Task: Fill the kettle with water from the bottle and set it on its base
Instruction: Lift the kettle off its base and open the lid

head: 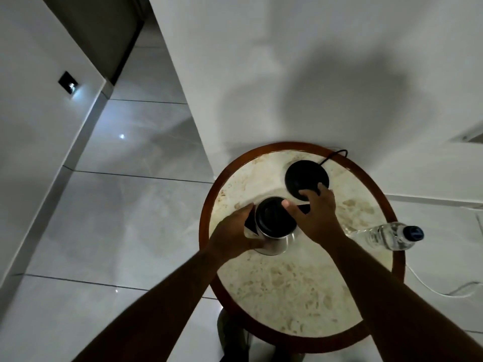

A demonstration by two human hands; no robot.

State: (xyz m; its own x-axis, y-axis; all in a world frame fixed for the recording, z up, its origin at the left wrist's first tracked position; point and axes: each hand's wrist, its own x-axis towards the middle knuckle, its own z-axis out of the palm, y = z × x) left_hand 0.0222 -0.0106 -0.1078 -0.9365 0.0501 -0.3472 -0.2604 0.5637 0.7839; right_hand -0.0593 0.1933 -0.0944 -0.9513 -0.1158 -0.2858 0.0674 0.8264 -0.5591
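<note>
A steel kettle [274,241] with a black lid stands on the left part of a round marble table [300,296]. My left hand [235,233] is wrapped around the kettle's left side, at its black handle. My right hand [315,218] rests over the kettle's right top, thumb on the lid, fingers spread toward the black round base [304,176]. The base sits apart from the kettle at the back of the table, its cord running off behind. A clear plastic water bottle [386,236] with a dark blue cap stands at the table's right edge, capped.
The table has a brown wooden rim [206,205] and stands against a white wall [313,74]. Glossy white floor tiles [117,205] spread to the left. A white cable [431,288] lies on the floor to the right.
</note>
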